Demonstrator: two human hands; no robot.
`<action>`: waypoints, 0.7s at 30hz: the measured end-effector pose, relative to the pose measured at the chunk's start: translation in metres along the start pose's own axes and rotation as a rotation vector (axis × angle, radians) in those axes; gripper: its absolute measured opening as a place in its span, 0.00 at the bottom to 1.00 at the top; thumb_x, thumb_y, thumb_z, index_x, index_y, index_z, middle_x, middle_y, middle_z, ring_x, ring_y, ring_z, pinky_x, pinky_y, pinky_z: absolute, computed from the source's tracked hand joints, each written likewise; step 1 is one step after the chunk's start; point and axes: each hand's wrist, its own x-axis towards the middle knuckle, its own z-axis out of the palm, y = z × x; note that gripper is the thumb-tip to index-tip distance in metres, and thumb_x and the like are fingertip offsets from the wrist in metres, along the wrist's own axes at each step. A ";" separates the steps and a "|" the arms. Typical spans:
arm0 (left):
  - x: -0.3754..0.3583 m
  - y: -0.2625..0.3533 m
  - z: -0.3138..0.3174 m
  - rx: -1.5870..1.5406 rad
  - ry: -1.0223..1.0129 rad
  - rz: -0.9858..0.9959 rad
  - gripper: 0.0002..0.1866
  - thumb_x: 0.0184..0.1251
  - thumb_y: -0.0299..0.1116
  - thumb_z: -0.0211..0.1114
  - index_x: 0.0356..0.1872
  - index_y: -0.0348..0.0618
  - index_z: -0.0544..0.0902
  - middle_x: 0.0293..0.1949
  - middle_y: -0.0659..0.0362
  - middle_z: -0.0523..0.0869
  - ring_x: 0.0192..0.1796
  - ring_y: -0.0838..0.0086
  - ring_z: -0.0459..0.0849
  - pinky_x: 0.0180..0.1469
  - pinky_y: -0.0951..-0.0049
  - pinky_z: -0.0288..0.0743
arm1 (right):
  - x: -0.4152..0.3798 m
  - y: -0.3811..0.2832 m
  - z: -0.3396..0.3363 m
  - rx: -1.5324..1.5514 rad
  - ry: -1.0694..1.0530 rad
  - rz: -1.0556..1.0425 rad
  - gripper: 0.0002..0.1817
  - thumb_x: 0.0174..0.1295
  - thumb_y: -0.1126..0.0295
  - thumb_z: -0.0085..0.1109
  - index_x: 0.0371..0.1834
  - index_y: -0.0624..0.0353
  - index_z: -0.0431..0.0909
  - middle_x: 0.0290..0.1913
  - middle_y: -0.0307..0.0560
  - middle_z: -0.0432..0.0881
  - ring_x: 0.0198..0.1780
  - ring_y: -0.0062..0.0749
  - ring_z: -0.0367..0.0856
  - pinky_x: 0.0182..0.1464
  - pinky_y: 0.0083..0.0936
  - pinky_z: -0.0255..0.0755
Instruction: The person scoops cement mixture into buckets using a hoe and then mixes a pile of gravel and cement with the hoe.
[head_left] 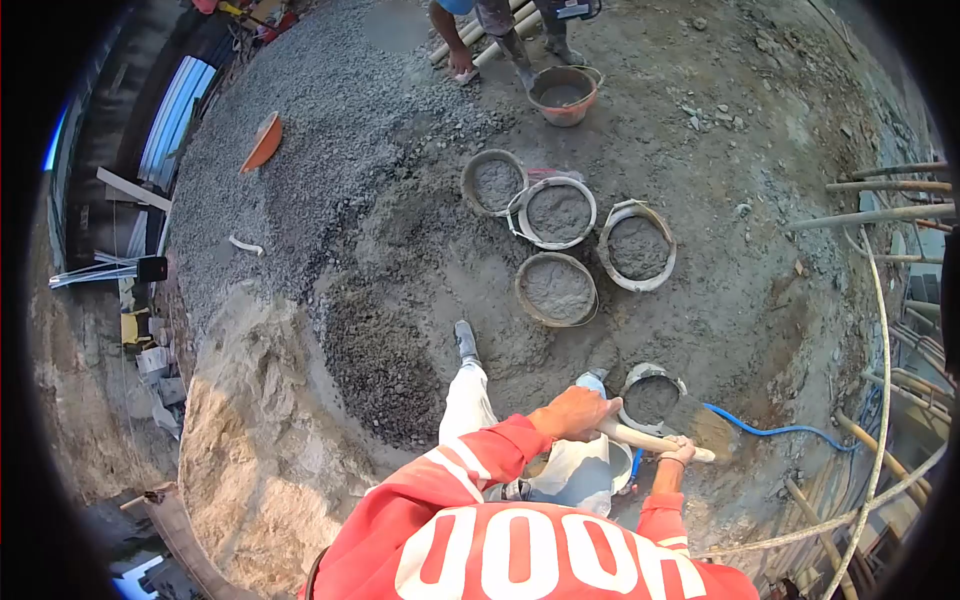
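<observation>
My left hand (pixel 578 413) is wrapped round a pale wooden handle (pixel 640 437). Closer to its rounded end, my right hand (pixel 680 450) grips the same handle. The tool's head cannot be made out. Just beyond the handle stands a bucket (pixel 630 378) of wet grey mix, and a second bucket (pixel 620 465) is partly hidden beside my leg. Ahead of me, several buckets sit grouped on the ground, filled with grey mix; among them are a white-rimmed bucket (pixel 592 220), a right-hand bucket (pixel 606 250) and a nearer bucket (pixel 520 295).
At the top a person's hand (pixel 462 70) reaches down near bamboo poles, beside an orange-brown bucket (pixel 565 115). Gravel (pixel 300 90) and a sand pile (pixel 240 400) spread leftward, with an orange basin (pixel 262 145). A blue hose (pixel 780 431), rope (pixel 880 320) and poles (pixel 880 214) lie to the right.
</observation>
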 end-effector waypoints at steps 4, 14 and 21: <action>-0.080 0.028 -0.087 -0.151 0.094 0.004 0.29 0.53 0.40 0.73 0.56 0.45 0.74 0.38 0.50 0.85 0.43 0.53 0.85 0.43 0.56 0.78 | -0.015 -0.013 0.011 -0.115 -0.169 0.127 0.13 0.49 0.73 0.49 0.12 0.49 0.59 0.12 0.32 0.62 0.16 0.28 0.64 0.25 0.28 0.68; -0.526 0.048 -0.337 0.545 1.643 0.953 0.26 0.63 0.54 0.67 0.48 0.46 0.70 0.34 0.67 0.74 0.42 0.80 0.71 0.40 0.78 0.66 | 0.078 0.044 0.053 0.023 -0.516 0.506 0.10 0.53 0.73 0.52 0.18 0.49 0.64 0.20 0.34 0.68 0.21 0.22 0.67 0.28 0.27 0.71; -0.631 0.023 -0.368 0.851 1.621 0.929 0.28 0.62 0.54 0.67 0.51 0.44 0.69 0.37 0.64 0.74 0.44 0.77 0.71 0.44 0.75 0.66 | -0.119 0.159 0.201 -0.466 -0.639 0.353 0.09 0.61 0.76 0.51 0.24 0.55 0.65 0.20 0.35 0.68 0.22 0.23 0.68 0.29 0.22 0.71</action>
